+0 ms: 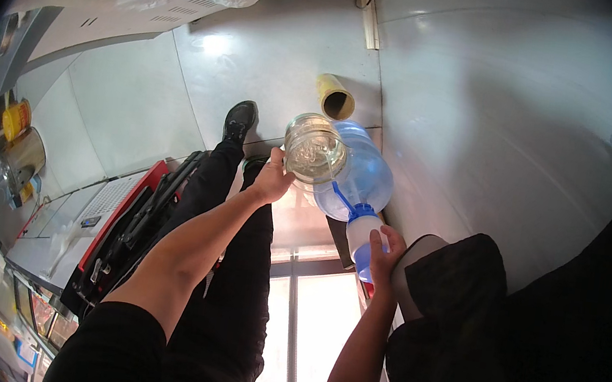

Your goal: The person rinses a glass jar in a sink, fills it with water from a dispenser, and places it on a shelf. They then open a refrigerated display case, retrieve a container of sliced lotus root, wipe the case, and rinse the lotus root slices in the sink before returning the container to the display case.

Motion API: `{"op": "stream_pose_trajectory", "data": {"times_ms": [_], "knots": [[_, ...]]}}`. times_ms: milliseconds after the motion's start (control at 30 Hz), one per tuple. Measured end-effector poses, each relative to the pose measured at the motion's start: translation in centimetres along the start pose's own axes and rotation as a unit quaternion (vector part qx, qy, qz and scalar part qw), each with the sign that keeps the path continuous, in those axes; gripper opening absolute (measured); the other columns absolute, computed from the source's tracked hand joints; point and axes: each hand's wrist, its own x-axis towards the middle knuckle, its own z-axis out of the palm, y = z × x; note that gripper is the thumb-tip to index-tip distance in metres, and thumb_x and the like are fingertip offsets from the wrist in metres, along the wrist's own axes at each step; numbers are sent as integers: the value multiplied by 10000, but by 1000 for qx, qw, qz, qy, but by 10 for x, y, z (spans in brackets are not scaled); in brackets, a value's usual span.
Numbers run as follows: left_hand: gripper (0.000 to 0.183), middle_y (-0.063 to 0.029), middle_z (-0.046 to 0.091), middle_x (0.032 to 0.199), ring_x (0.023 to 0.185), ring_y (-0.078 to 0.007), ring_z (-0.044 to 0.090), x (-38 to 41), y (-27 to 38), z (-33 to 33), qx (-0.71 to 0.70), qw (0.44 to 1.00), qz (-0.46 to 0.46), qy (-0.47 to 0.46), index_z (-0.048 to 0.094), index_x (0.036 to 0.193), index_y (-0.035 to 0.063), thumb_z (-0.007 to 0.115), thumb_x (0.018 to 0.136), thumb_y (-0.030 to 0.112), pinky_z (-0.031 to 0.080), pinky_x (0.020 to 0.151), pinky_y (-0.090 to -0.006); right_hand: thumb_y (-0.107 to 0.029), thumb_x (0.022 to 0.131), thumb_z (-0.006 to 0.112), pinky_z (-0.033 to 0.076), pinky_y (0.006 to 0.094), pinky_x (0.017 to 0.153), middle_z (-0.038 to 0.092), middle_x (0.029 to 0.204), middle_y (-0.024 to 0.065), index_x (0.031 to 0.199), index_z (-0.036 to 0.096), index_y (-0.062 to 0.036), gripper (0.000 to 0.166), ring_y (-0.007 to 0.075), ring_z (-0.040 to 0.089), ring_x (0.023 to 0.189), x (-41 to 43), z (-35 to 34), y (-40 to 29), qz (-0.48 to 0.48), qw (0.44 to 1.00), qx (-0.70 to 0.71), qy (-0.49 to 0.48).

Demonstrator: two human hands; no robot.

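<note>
My left hand (275, 178) grips the side of a clear round container (315, 149), tilted with its mouth towards the pump. Rippled, bubbly water shows inside it. Beside it stands a large blue plastic water bottle (369, 167). A manual water pump (361, 235), white with blue parts, is fitted on the bottle's neck. The pump's blue spout (343, 197) points at the mouth of the container. A thin streak, seemingly water, runs in from the spout's tip. Around the pump's body my right hand (388, 250) is closed, with the fingertips partly hidden behind it.
A yellowish hollow tube (335, 98) stands just beyond the container. My black shoe (240, 120) is on the pale tiled floor. To the left are a red-edged unit (123, 208) and a yellow tub (16, 120). A smooth grey wall (519, 131) borders the right side.
</note>
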Motion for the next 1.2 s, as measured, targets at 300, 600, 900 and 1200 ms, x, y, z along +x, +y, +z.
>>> {"op": "stream_pose_trajectory", "data": {"times_ms": [300, 600, 900, 1200], "knots": [[479, -293, 672, 1166, 1119, -372, 688, 0, -3, 2, -23, 999, -24, -4, 284, 1311, 23, 602, 961, 99, 500, 965, -417, -211, 938, 751, 470, 391, 1064, 695, 1198, 161, 1189, 680, 24, 351, 258, 653, 1155, 0, -11, -13, 34, 999, 16, -29], [483, -300, 667, 1169, 1145, -414, 675, 0, -2, 4, -26, 1000, -11, 11, 284, 1305, 22, 606, 955, 104, 497, 977, -442, -204, 953, 739, 470, 380, 1059, 697, 1201, 158, 1195, 673, 19, 335, 239, 651, 1152, 0, -7, -2, 56, 997, 57, -24], [484, -303, 644, 1217, 1177, -439, 656, -3, 1, 5, -14, 1000, -7, 8, 295, 1287, 13, 620, 935, 79, 499, 975, -454, -333, 946, 710, 463, 427, 1071, 673, 1283, 158, 1260, 682, -47, 425, 314, 628, 1209, -2, -13, 0, 62, 997, 12, -50], [503, -355, 665, 1055, 1043, -536, 647, -4, -1, 9, -13, 998, 29, 46, 308, 1254, 22, 637, 893, 139, 507, 913, -546, -306, 1001, 692, 415, 416, 1138, 631, 1376, 166, 1345, 619, -17, 455, 291, 582, 1302, -5, -21, -29, 112, 990, 37, -75]]}}
